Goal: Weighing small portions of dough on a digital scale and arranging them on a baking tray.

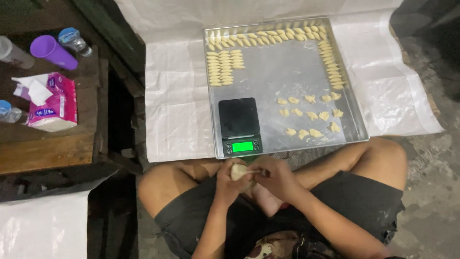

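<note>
posture: the person sits cross-legged on the floor, both hands meeting low in front of the lap, just below the near edge of the shallow square metal tray [282,76]
left hand [229,181]: fingers curled closed around a pale lump of dough [238,171]; the lump shows above the thumb
right hand [274,177]: fingers bent inward, fingertips pinching at the right side of the dough lump; whether it grips a separate bit of dough cannot be told
dough lump: held between the two hands, clear of the tray, just under the scale
small black digital scale with a lit green display [239,125]: stands in the tray's near left corner; its platform is bare
shaped pale dough pieces [226,67]: set in tidy rows along the tray's far edge, right edge and upper left
loose folded dough pieces [310,115]: scattered in rough rows at the tray's near right
white woven plastic sheet [172,96]: spread under the tray
dark wooden table [48,144]: to the left, carrying a pink tissue pack [50,103], a purple plastic cup lying on its side [52,52] and a clear plastic bottle [74,41]
</note>
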